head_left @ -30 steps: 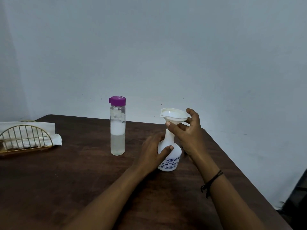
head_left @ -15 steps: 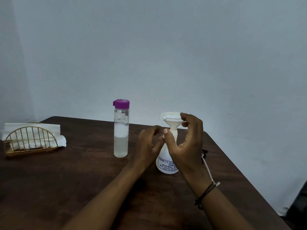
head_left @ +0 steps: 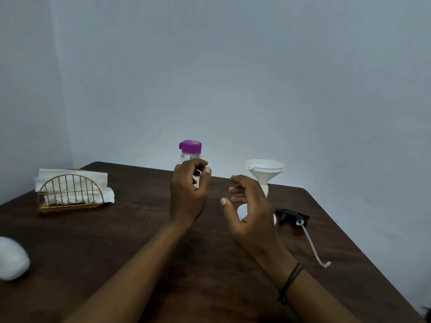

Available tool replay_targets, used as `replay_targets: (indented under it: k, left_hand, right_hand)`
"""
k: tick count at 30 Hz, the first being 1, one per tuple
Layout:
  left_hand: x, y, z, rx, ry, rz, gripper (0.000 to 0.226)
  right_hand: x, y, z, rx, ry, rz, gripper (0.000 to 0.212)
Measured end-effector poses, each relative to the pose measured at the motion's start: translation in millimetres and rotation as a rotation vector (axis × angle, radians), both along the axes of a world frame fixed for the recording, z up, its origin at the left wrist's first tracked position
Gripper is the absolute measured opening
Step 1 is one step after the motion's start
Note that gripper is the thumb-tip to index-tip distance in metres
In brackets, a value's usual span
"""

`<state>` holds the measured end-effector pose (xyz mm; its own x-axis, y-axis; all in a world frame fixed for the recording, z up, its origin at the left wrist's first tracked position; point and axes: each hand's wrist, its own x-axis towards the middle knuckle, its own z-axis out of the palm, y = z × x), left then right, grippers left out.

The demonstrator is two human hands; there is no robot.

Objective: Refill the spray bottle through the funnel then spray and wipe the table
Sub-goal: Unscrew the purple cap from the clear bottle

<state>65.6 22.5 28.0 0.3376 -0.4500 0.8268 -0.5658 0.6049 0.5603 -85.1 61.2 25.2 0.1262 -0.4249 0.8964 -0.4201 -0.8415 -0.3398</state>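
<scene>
Step in hand: the funnel (head_left: pixel 264 168) is sitting upright in the neck of the spray bottle (head_left: pixel 242 209), right of frame centre, so the refill looks ready for pouring, not yet begun.
Left hand (head_left: pixel 186 194): it is reaching at the clear water bottle (head_left: pixel 190 157) at frame centre, fingers curling loosely around the front of it; whether they are gripping it yet I cannot tell, since the hand is hiding the contact.
Right hand (head_left: pixel 250 210): it is hovering in front of the spray bottle with fingers relaxed and spread, holding nothing.
Water bottle handling: a tall, slim, smooth clear cylinder with a purple cap (head_left: pixel 190 146); partly filled, it is probably moderately heavy and easy to tip. Taking it around mid-body looks safest, and the cap is still needing to come off.
Spray bottle handling: white, thin-walled plastic with a bulbous base and narrow neck; likely light and top-heavy while carrying the funnel, so steadying the base during the pour seems wise.
Funnel: pale, rigid plastic, a wide cone on a narrow stem, only resting in the neck and likely to wobble.
Trigger head (head_left: pixel 291 215): black, lying on the table (head_left: pixel 140 229) right of the spray bottle, its thin flexible dip tube (head_left: pixel 312 243) trailing toward lower right.
Table: dark, matte wood grain.
Left side: a gold wire holder (head_left: pixel 70 194) with soft white napkins (head_left: pixel 72 177); a white rounded object (head_left: pixel 11 258) at the left edge, unclear what.
</scene>
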Motion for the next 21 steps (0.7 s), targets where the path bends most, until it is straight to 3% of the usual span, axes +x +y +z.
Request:
replay_targets:
  k: [5,9,14,21]
  left_hand:
    - [25.2,-6.5,-14.4,-0.021,0.006,0.2,0.036]
    - [34.2,-13.3,-18.8,0.017,0.109,0.168,0.041]
    - [36.0,-20.2,-18.7,0.123,0.18,0.054,0.058]
    - [40.4,-29.4,-23.8,0.255,0.166,-0.131,0.082]
  right_hand:
    - [18.7,-8.8,-11.6,0.19,0.117,0.046,0.047]
    - [34.7,-21.5,-16.9,0.314,0.188,0.04,0.051]
    - [58.1,-43.2,-2.7,0.409,0.066,0.036,0.05]
    - [96.6,-65.6,29.9,0.388,-0.111,0.096,0.058]
